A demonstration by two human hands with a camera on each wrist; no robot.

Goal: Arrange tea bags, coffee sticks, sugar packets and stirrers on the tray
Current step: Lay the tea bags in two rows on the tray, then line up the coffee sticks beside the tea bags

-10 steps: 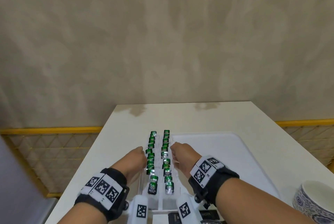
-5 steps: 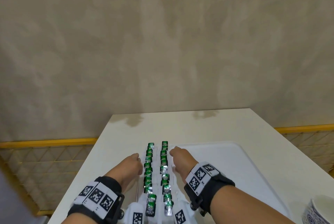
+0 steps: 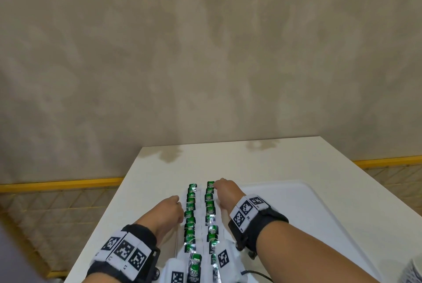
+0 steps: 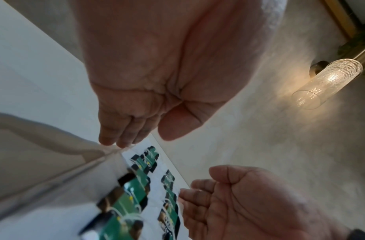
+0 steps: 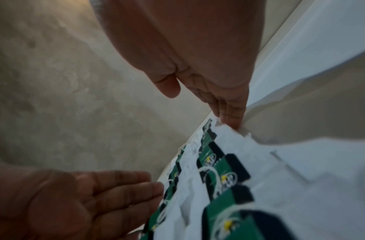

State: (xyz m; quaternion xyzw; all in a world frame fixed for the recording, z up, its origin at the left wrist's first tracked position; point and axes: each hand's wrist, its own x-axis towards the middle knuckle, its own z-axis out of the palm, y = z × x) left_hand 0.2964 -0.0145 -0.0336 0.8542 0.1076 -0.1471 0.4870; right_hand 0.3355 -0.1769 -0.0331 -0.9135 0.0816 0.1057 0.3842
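Two long rows of tea bags (image 3: 211, 209) with green tags lie on the left part of the white tray (image 3: 319, 202). My left hand (image 3: 174, 205) is at the left side of the left row (image 3: 190, 205), about midway along it. Its straight fingers (image 4: 116, 138) touch the white edge of the bags (image 4: 136, 191). My right hand (image 3: 225, 191) is at the right side of the right row, near its far end. Its straight fingers (image 5: 231, 113) point down onto the bags' edge (image 5: 218, 167). Neither hand holds anything.
The tray sits on a white table (image 3: 228, 161) that ends at a beige wall. A patterned bowl (image 3: 415, 273) shows at the lower right edge. A lit glass wall lamp (image 4: 327, 81) appears in the left wrist view. A yellow-railed mesh fence (image 3: 57, 202) flanks the table.
Both hands slid away from me along the rows of tea bags. The right hand went farther, reaching the far end, and the left now trails behind it.
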